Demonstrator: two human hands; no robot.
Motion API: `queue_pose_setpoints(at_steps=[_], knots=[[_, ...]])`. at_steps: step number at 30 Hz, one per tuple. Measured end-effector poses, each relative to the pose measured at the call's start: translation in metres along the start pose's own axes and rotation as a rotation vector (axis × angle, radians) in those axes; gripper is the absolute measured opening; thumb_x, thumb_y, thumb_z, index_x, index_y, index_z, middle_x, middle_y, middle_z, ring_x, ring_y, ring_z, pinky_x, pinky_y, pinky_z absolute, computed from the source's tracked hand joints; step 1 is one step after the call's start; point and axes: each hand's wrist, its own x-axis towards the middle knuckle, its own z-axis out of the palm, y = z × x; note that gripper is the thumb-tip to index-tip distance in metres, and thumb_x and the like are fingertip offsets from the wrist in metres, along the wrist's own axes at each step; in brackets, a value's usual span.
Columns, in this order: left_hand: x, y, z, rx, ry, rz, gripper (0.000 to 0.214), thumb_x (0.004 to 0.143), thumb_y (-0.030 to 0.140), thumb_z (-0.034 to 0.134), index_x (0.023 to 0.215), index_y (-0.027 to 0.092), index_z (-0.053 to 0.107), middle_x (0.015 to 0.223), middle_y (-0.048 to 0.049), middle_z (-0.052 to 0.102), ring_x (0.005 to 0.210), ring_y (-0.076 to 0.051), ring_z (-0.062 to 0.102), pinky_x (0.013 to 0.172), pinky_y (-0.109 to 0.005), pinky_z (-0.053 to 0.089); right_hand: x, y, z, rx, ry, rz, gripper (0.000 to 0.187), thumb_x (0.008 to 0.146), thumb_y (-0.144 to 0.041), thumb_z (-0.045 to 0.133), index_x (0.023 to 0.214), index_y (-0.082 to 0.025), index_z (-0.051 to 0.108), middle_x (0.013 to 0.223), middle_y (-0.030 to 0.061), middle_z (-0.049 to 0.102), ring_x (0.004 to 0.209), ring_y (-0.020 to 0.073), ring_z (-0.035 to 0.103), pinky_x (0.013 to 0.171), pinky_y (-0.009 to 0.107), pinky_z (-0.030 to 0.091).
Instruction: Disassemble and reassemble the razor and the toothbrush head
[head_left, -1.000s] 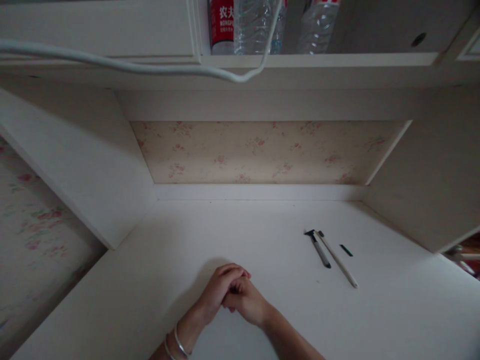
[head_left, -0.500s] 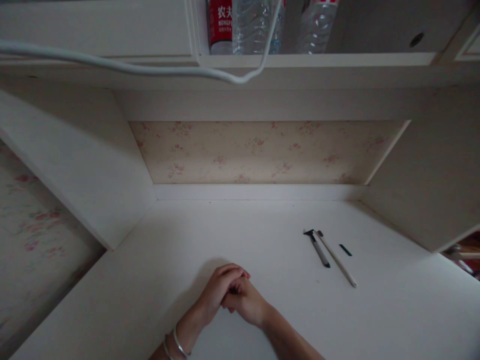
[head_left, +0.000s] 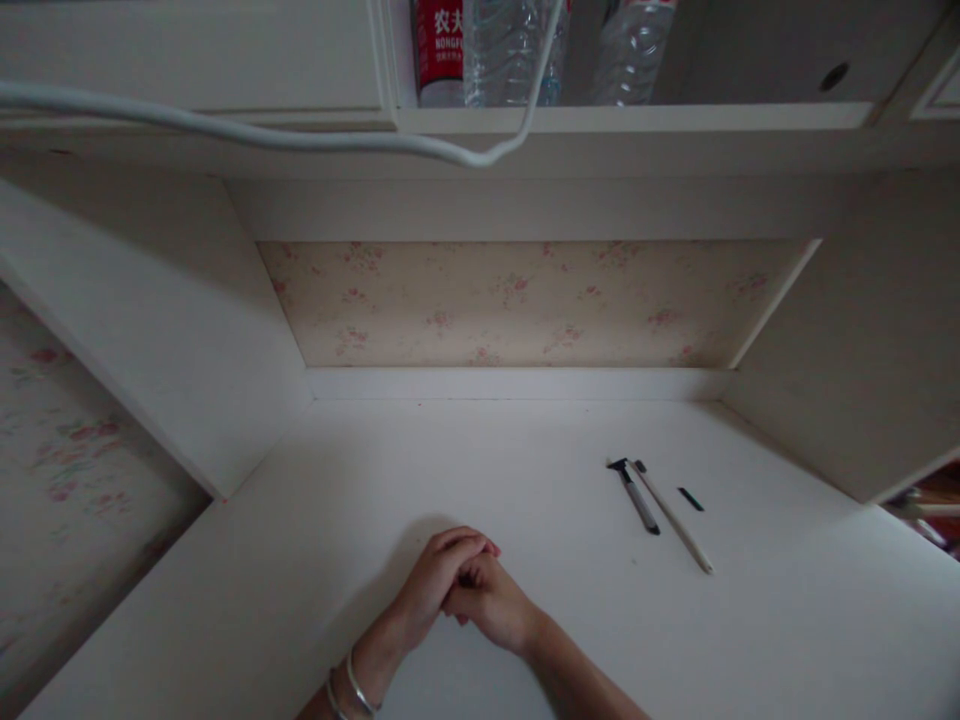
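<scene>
My left hand [head_left: 436, 580] and my right hand [head_left: 496, 603] are clasped together low in the middle of the white desk [head_left: 360, 470]. The left fingers fold over the right hand, and no object shows between them. Two silver bangles [head_left: 358, 684] circle the left wrist. Off to the right, apart from both hands, lies a T-shaped tool with a black head and grey handle [head_left: 640, 502]. A slim whitish stick with a dark end [head_left: 675, 522] rests beside it. Further right is a short black strip [head_left: 691, 499].
Clear plastic bottles [head_left: 504, 55], one with a red label, stand on the shelf above. A white cable [head_left: 322, 142] hangs across the upper view. Side panels [head_left: 172, 330] bound the desk, with a floral-papered wall [head_left: 517, 305] behind.
</scene>
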Motion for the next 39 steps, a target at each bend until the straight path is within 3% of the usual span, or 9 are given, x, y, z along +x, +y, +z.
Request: queue_pose_setpoints(at_steps=[17, 25, 35, 39], knots=[[0.0000, 0.0003, 0.0004, 0.021, 0.005, 0.006, 0.031, 0.073, 0.042, 0.057, 0.077, 0.013, 0.066, 0.077, -0.0060, 0.063, 0.052, -0.014, 0.054, 0.031, -0.018, 0.032, -0.0005, -0.0004, 0.0008, 0.007, -0.002, -0.012, 0.012, 0.052, -0.007, 0.048, 0.047, -0.017, 0.046, 0.044, -0.0064, 0.043, 0.043, 0.0075, 0.037, 0.044, 0.021, 0.026], [-0.0004, -0.0013, 0.0010, 0.015, 0.030, 0.091, 0.027, 0.073, 0.039, 0.057, 0.072, 0.014, 0.069, 0.082, -0.0079, 0.068, 0.070, -0.019, 0.061, 0.050, -0.023, 0.043, 0.0005, 0.0018, 0.0000, 0.016, -0.013, -0.005, 0.012, 0.054, -0.007, 0.050, 0.048, -0.016, 0.048, 0.045, -0.0066, 0.044, 0.045, 0.0078, 0.038, 0.046, 0.021, 0.027], [0.0005, -0.0012, 0.0002, 0.024, 0.010, 0.030, 0.031, 0.071, 0.043, 0.057, 0.075, 0.013, 0.067, 0.082, -0.0073, 0.066, 0.060, -0.017, 0.058, 0.035, -0.019, 0.034, -0.0004, 0.0029, 0.0007, 0.025, -0.015, -0.030, 0.011, 0.052, -0.007, 0.047, 0.048, -0.017, 0.046, 0.046, -0.0062, 0.043, 0.045, 0.0077, 0.038, 0.046, 0.021, 0.026], [-0.0001, -0.0010, 0.0007, 0.030, 0.019, 0.043, 0.030, 0.073, 0.041, 0.056, 0.075, 0.013, 0.067, 0.081, -0.0080, 0.067, 0.064, -0.018, 0.059, 0.040, -0.020, 0.038, 0.0001, 0.0038, 0.0009, 0.020, -0.018, -0.033, 0.011, 0.051, -0.006, 0.045, 0.049, -0.016, 0.047, 0.046, -0.0061, 0.044, 0.045, 0.0077, 0.038, 0.044, 0.020, 0.026]])
